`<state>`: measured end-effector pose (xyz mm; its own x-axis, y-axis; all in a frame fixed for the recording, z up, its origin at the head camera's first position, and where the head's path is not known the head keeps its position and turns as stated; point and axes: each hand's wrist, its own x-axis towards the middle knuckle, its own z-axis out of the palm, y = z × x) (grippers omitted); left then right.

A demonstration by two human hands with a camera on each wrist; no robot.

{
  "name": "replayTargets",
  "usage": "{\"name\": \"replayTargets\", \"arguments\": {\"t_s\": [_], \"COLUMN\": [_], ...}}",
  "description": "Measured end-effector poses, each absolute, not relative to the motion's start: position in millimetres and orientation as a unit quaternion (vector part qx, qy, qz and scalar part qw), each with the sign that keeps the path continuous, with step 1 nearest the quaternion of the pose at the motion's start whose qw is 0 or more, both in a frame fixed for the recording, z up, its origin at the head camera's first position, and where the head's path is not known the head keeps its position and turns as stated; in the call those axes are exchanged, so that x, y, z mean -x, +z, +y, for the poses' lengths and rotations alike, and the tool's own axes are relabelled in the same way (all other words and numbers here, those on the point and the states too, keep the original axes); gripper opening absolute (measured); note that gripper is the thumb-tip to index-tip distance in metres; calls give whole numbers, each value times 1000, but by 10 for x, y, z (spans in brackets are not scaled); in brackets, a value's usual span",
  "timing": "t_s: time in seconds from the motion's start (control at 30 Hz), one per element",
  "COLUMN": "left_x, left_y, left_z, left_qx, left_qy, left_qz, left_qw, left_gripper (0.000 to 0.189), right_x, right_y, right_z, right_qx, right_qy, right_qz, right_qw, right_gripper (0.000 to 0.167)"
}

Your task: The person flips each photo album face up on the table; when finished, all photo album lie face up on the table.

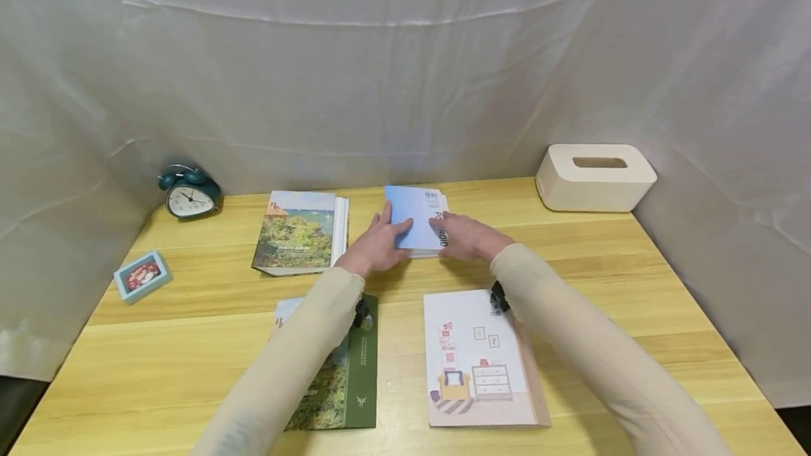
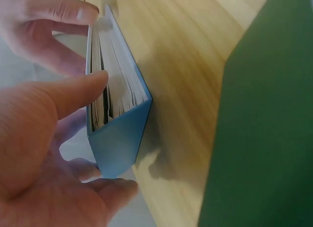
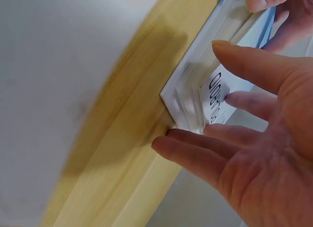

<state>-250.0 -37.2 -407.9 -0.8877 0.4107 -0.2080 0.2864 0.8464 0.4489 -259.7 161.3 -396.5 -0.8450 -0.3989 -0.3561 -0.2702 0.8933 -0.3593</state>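
A small blue photo album (image 1: 415, 213), with POLAROID lettering on its cover, lies flat at the table's back edge. My left hand (image 1: 378, 245) is at its left side. In the left wrist view, that hand's thumb lies by the near page edges and its fingers reach around the blue spine (image 2: 120, 141). My right hand (image 1: 467, 236) is at the opposite side, one fingertip touching the cover by the lettering (image 3: 214, 92). Its thumb and lower fingers are extended, spread beside the page edges (image 3: 188, 102). Neither hand is curled tightly around the album.
A landscape-covered photo album (image 1: 300, 231) lies at back left. Nearer are a green-spined album (image 1: 361, 378), partly under the left forearm, and a white illustrated album (image 1: 475, 364). An alarm clock (image 1: 190, 192), small blue frame (image 1: 142, 276) and white tissue box (image 1: 595, 181) stand toward the sides.
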Motion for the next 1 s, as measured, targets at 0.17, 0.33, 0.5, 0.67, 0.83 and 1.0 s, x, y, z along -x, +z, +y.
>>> {"name": "replayTargets", "arguments": {"t_s": [0.17, 0.33, 0.5, 0.67, 0.83, 1.0], "left_x": [2501, 2491, 2470, 2469, 2452, 2396], "left_y": [-4049, -4032, -4042, -4028, -3966, -3878], "left_z": [-375, -376, -363, -373, -402, -489], "left_qx": [-167, -154, -151, -154, -155, -176], "left_qy": [184, 168, 166, 140, 122, 115], "left_qz": [956, 961, 961, 964, 963, 962], "left_qw": [154, 153, 162, 164, 182, 174], "left_gripper": [65, 61, 65, 71, 81, 82], "right_x": [2576, 2564, 2543, 2543, 2547, 2481], "right_y": [-3960, -3942, -3917, -3910, -3920, -3884], "right_z": [1614, 1608, 1610, 1632, 1655, 1679], "right_qx": [168, 177, 178, 170, 176, 189], "right_qy": [-155, -149, -145, -154, -161, -161], "right_qz": [943, 938, 933, 934, 936, 941], "right_qw": [239, 258, 277, 275, 260, 231], "right_gripper": [74, 72, 74, 74, 71, 68]}}
